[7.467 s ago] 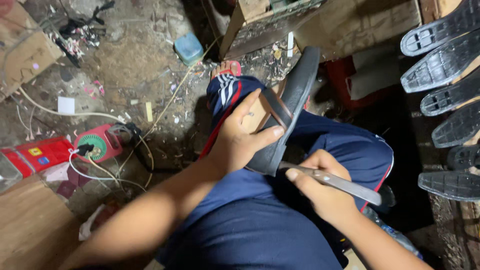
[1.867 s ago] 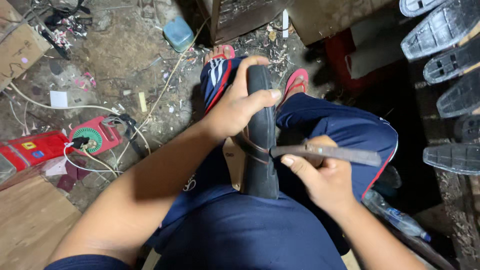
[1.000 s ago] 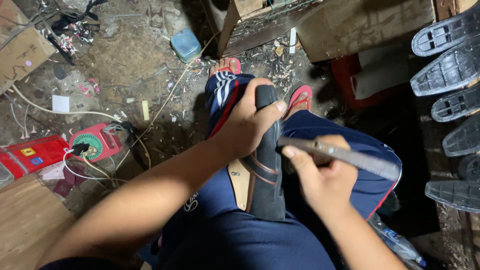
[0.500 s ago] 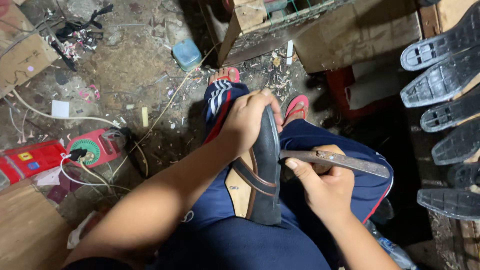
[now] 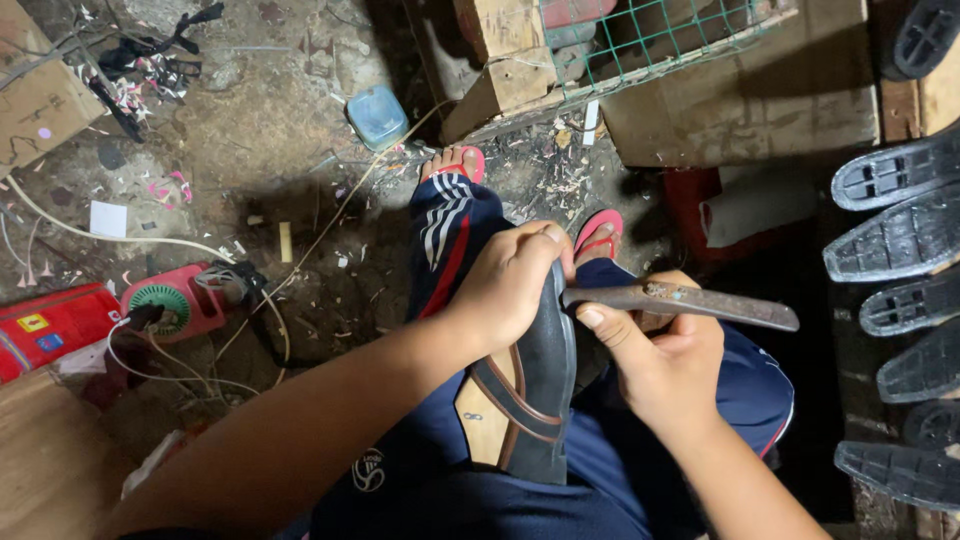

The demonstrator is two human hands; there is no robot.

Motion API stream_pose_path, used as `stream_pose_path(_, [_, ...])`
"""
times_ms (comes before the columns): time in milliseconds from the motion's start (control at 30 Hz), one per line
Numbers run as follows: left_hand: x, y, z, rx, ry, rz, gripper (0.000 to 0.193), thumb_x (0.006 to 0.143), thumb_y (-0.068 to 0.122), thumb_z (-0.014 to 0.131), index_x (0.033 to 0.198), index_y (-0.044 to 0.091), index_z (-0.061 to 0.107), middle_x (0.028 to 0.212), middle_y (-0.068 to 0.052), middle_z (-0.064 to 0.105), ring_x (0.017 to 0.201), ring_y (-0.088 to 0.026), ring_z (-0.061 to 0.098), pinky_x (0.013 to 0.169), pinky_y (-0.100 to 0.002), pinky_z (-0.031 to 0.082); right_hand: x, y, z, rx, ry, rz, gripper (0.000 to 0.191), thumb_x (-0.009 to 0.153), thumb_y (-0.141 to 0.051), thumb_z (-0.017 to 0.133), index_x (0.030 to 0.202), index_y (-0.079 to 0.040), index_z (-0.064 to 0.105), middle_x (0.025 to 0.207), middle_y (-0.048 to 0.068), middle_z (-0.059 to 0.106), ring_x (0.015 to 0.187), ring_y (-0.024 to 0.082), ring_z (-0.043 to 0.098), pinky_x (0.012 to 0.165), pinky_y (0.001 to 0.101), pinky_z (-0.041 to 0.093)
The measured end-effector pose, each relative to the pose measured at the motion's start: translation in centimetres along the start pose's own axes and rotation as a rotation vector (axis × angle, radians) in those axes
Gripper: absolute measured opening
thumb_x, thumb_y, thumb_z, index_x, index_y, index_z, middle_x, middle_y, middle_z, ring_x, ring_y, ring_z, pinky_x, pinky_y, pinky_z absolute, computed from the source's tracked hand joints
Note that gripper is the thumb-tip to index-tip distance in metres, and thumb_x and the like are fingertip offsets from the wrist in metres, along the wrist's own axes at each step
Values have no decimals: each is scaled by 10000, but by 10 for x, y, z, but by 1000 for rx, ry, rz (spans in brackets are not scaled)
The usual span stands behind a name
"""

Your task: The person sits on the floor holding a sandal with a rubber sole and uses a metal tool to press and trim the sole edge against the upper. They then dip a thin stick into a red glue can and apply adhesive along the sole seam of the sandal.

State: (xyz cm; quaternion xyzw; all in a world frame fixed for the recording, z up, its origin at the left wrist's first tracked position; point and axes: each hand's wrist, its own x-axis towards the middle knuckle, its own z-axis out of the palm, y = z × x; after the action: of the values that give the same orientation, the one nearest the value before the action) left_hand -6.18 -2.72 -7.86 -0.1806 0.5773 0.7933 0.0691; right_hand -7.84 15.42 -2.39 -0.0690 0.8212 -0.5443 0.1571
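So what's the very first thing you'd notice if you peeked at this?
Right in the middle, the left hand grips a dark sandal with brown straps and a tan insole, stood on the lap, while the right hand presses a long flat rusty metal blade against its edge. On the right, a row of black ridged rubber soles leans in a stack. On the dirty floor to the left sits a round red power tool with white cords.

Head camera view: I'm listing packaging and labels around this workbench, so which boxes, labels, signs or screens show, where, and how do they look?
Cardboard box: top left corner, brown, flat, with a small pink sticker.
Red tool case: left edge on the floor, with small yellow and blue labels.
White paper slip: on the floor at left, small, square, blank-looking.
Blue plastic container: floor near top centre, small, squarish, translucent lid.
No signs or screens.
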Motion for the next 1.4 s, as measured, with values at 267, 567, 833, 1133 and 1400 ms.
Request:
stream_pose_path(267, [-1,-4,3,-169,-24,-217,383,998,324,422,915,22,643,736,-58,637,717,-171,593,713,-341,497,46,-25,0,-169,-166,128,241,811,-201,862,844,-60,670,670,-53,562,595,46,452,528,242,381])
stream_pose_path(567, [-58,48,11,112,-85,11,679,765,390,807,1236,30,475,969,-56,640,894,-111,627,775,-293,544,29,-38,-26,34,-264,132,223,882,-190,784,875,-19,641,723,0,609,635,73,533,547,267,447])
stream_pose_path(833, [-118,122,44,445,-327,309,601,686,298,829,1154,61,536,946,-83,618,917,-234,646,806,-367,535,-78,-83,-85,354,-105,-218,204,914,-42,778,988,-11,590,828,92,664,734,146,619,662,264,517])
stream_pose_path(1133, [-129,109,53,737,-286,850,599,649,250,838,1145,86,545,1075,-94,602,1078,-326,596,987,-443,443,-131,-94,-74,-193,12,-563,201,794,45,805,787,-54,630,754,69,666,629,125,642,580,263,513])
stream_pose_path(1400, [-140,98,59,770,-248,941,586,663,232,828,1152,77,546,1116,-105,596,1128,-342,583,1020,-459,429,-129,-83,-90,84,107,-311,212,827,41,787,893,-25,596,747,84,635,633,88,530,567,247,425])
